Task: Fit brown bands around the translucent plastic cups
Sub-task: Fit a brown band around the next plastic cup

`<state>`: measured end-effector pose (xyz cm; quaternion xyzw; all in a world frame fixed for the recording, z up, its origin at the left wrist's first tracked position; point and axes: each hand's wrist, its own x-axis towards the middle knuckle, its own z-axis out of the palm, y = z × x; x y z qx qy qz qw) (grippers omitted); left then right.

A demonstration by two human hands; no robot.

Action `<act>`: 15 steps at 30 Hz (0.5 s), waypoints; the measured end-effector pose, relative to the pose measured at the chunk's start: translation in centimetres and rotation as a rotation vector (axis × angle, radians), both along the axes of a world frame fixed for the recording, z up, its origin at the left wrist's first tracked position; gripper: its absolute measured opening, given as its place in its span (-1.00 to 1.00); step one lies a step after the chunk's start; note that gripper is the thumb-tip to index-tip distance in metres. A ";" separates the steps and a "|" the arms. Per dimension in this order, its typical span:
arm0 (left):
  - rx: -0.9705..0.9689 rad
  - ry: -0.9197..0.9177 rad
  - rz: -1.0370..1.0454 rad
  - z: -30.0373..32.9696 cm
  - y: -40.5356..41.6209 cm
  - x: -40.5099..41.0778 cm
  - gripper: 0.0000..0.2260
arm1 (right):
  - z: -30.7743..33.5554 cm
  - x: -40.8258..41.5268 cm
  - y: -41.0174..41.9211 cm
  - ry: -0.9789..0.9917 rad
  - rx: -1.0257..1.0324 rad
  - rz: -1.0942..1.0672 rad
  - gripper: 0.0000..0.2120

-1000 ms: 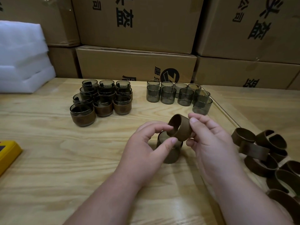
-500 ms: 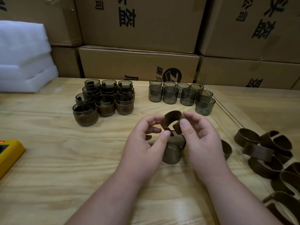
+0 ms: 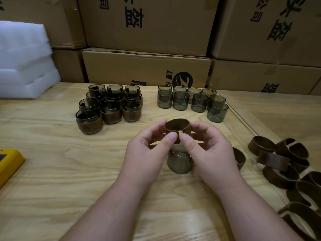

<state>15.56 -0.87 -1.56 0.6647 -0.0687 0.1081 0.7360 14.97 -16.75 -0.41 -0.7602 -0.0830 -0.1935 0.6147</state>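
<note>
Both hands hold a brown band above a cup.
Left hand (image 3: 147, 153) and right hand (image 3: 208, 150) pinch the band (image 3: 176, 127) ends between thumbs and fingers, above the bare cup (image 3: 179, 162) standing mid-bench (image 3: 52, 171), open wood around it.

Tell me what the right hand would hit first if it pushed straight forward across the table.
Likely the nearest bare cup at the right end of the unbanded group, though depth is unclear; the right hand is pinching the brown band.

Stacked cardboard boxes (image 3: 147, 70) stand behind a pale wooden table (image 3: 52, 171).
</note>
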 end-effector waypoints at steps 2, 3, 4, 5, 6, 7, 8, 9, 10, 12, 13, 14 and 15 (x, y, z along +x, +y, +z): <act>0.004 -0.003 0.002 0.0 0.1 0.0 -0.66 | 0.2 -0.1 -0.2 -0.010 -0.057 -0.027 -0.71; -0.001 -0.004 0.003 0.1 0.2 0.0 -0.64 | 0.2 -0.2 -0.4 -0.012 -0.076 -0.033 -0.71; -0.005 -0.004 0.007 0.1 0.2 0.0 -0.61 | 0.3 -0.3 -0.5 -0.013 -0.094 -0.033 -0.70; -0.005 -0.006 0.014 0.1 0.2 0.0 -0.57 | 0.4 -0.4 -0.5 -0.013 -0.110 -0.029 -0.67; 0.001 -0.008 0.022 0.1 0.2 0.0 -0.51 | 0.4 -0.5 -0.6 -0.013 -0.124 -0.025 -0.64; 0.009 -0.011 0.030 0.1 0.2 -0.1 -0.47 | 0.5 -0.6 -0.8 -0.014 -0.142 -0.023 -0.61; 0.020 -0.017 0.038 0.1 0.2 -0.2 -0.44 | 0.7 -0.7 -0.9 -0.015 -0.164 -0.022 -0.59; 0.038 -0.028 0.048 0.3 0.1 -0.3 -0.44 | 0.8 -0.8 -1.0 -0.019 -0.190 -0.019 -0.58; 0.064 -0.042 0.061 0.4 0.1 -0.5 -0.46 | 0.9 -0.9 -1.0 -0.025 -0.214 -0.016 -0.59; 0.127 -0.080 0.093 0.7 0.0 -0.8 -0.51 | 1.1 -1.0 -1.0 -0.037 -0.246 -0.017 -0.59; 0.148 -0.099 0.104 0.9 0.0 -1.0 -0.53 | 1.2 -1.2 -1.0 -0.043 -0.253 -0.022 -0.58; 0.157 -0.113 0.109 1.0 0.0 -1.1 -0.53 | 1.2 -1.3 -0.9 -0.052 -0.261 -0.029 -0.55; 0.160 -0.120 0.107 1.1 0.1 -1.2 -0.51 | 1.3 -1.4 -0.8 -0.062 -0.268 -0.035 -0.51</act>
